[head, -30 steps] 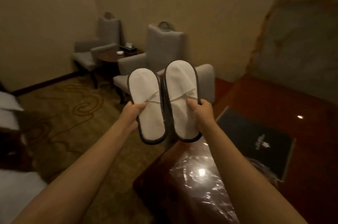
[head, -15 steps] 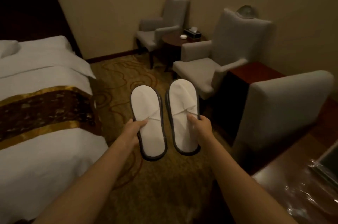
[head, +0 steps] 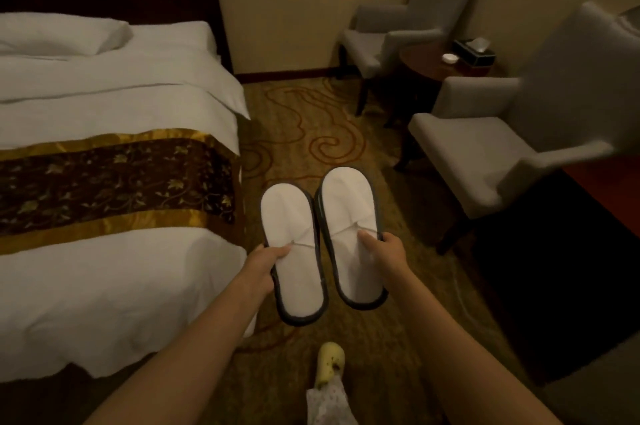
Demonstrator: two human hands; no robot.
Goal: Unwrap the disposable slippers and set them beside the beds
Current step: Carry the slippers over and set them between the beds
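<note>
Left slipper (head: 291, 216), right slipper (head: 349, 206): white matt cloth, dark grey trim.
Bed (head: 104, 286): white matt cloth, softly creased.
Pillow (head: 59, 38): same white matt cloth.
Runner (head: 114, 182): dark leaf-patterned cloth, glossy gold satin edges.
Carpet (head: 311, 133): matt patterned pile.
Armchair (head: 478, 154): grey matt cloth.

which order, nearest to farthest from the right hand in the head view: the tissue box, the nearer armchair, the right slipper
1. right slipper, held in the right hand
2. nearer armchair, off to the right
3. tissue box, farther back on the right

Bare forearms (head: 194, 338), a pale patterned trouser leg (head: 329, 404), a yellow shoe (head: 330, 364).
</note>
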